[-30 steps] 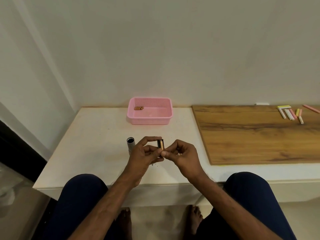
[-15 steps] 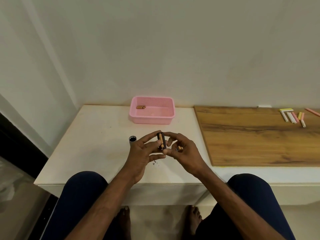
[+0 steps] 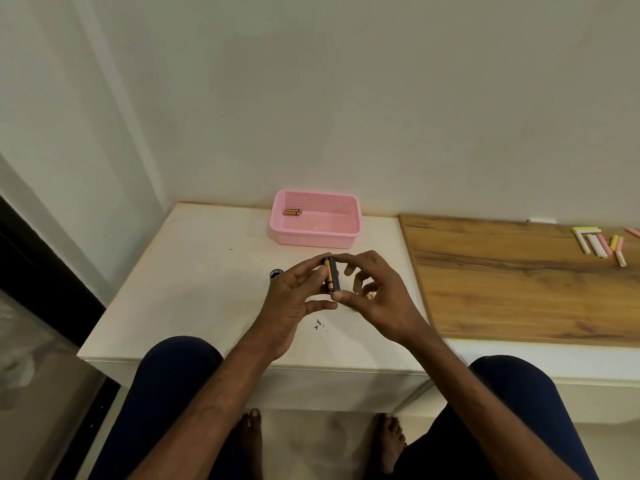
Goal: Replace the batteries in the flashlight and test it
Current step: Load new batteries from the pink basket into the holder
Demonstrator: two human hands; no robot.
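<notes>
Both hands hold a small black battery holder (image 3: 332, 274) with a copper-and-black battery in it, above the middle of the white table (image 3: 194, 289). My left hand (image 3: 294, 299) grips its left side with thumb and fingers. My right hand (image 3: 374, 299) pinches its top and bottom ends, and something small and orange shows between that hand's lower fingers. The flashlight body (image 3: 276, 273), a dark open tube, stands on the table just left of my left hand, mostly hidden behind it. Several copper batteries (image 3: 292, 212) lie in the back left corner of the pink basket (image 3: 346, 233).
A wooden board (image 3: 519, 282) covers the table's right part, with several coloured chalk sticks (image 3: 601, 244) at its far right. Small dark specks (image 3: 320, 325) lie on the table below my hands. A wall stands right behind the basket. My knees are under the front edge.
The head view has tilted down slightly, and both hands have shifted a little away from me. The holder now stands more upright, with my right hand's fingers spread around its ends.
</notes>
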